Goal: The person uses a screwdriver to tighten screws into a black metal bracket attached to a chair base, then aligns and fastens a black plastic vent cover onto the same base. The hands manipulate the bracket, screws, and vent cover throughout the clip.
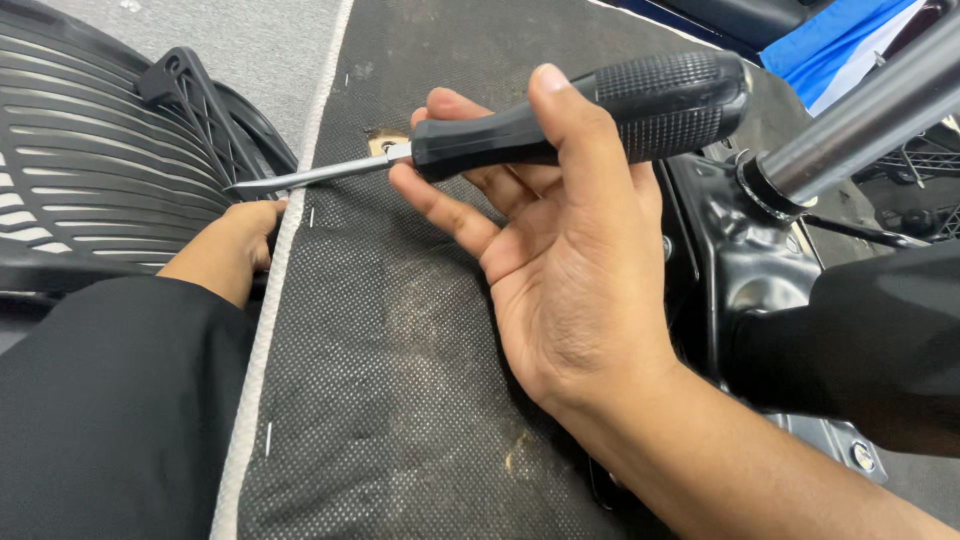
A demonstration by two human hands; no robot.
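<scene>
Right hand (570, 260) palm up, thumb and fingers pinched around a screwdriver (560, 125) with a black handle. The grip sits at the narrow neck of the handle, with the fat textured part sticking out past the thumb. The metal tip points left, just over the white piping (262, 330) at the edge of the dark fabric panel (400, 330). The tool looks stiff and fairly light; the knurled rubbery handle should not slip, and the fat textured part is the better place to hold it. Left hand (235, 250) lies at the fabric edge beside the black slatted plastic piece (90, 170), fingers curled under, so I cannot tell what it grips. The fabric looks thin, soft and stapled down. A black metal bracket (740, 250) with a chrome tube (860, 120) sits at right. No packages, labels or signs visible; only a blue-and-white thing (830, 50) in the top right corner.
</scene>
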